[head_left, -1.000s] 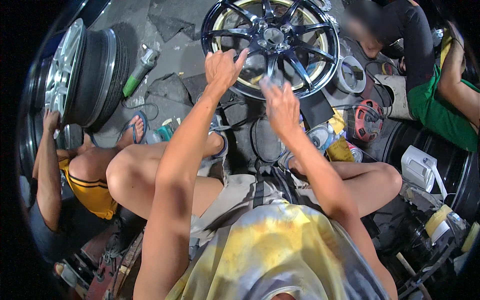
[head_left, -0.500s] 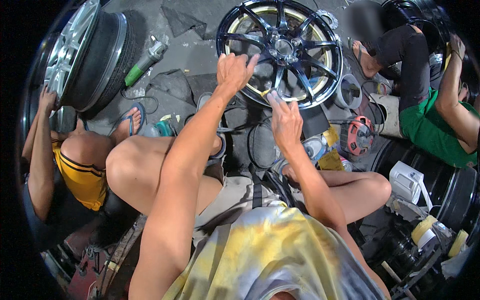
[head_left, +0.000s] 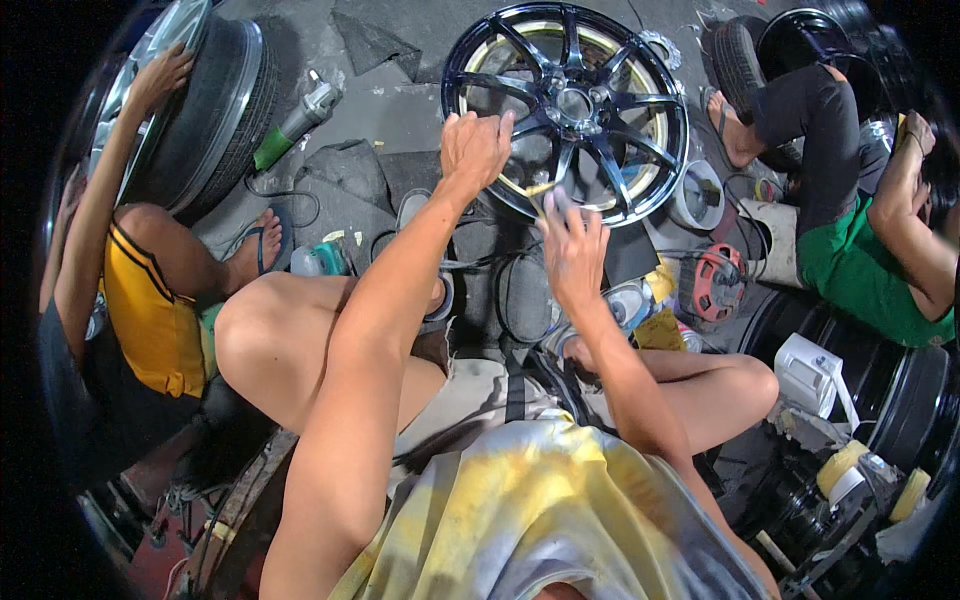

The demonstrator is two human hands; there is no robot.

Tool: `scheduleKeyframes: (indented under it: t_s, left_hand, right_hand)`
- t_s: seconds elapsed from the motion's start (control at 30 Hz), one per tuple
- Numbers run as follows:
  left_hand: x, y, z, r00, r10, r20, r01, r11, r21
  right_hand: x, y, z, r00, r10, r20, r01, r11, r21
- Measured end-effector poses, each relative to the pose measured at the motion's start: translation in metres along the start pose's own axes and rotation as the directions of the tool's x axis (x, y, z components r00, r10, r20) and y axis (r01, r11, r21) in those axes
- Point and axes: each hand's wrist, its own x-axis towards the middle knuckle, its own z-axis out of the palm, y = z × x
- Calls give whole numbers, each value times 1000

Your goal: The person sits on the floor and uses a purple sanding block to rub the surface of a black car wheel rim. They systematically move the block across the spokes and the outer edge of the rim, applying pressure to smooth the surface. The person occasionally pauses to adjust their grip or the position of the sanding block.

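A black multi-spoke alloy wheel with a pale yellowish inner ring is in front of me at the top of the view. My left hand grips its near left rim, thumb sticking up. At the near edge of the rim, my right hand pinches a small yellowish piece, its fingers slightly blurred. What that piece is made of is too small to tell. Both forearms reach forward over my crossed legs.
A co-worker at left touches a silver wheel with a tyre; a green-and-grey angle grinder lies beside it. Another person in green sits at right. Near my wheel are a white bucket, a red round tool and cables.
My right hand has shifted slightly down, and the yellowish piece shows more clearly. My left hand keeps its hold on the rim. The left co-worker's hand has moved up the silver wheel.
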Motion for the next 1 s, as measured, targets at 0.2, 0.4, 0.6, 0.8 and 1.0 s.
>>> scheduleKeyframes:
  t_s: [0.2,0.4,0.6,0.8,1.0]
  left_hand:
    - [-6,3,-2,997,32,-69,-35,998,-47]
    - [1,8,-1,997,27,-73,-35,993,-113]
    - [0,0,1,997,26,-79,-32,996,-79]
    - [-2,0,2,995,77,-67,-84,990,-115]
    - [-4,-8,2,990,82,-113,-94,990,-102]
  right_hand:
    - [44,20,-13,990,-137,36,139,988,-63]
    - [31,28,-32,888,-374,268,418,900,-127]
    - [25,3,-24,902,-302,308,379,896,-231]
    - [49,7,-26,917,-243,316,336,897,-288]
    - [69,9,-30,907,-267,324,366,881,-300]
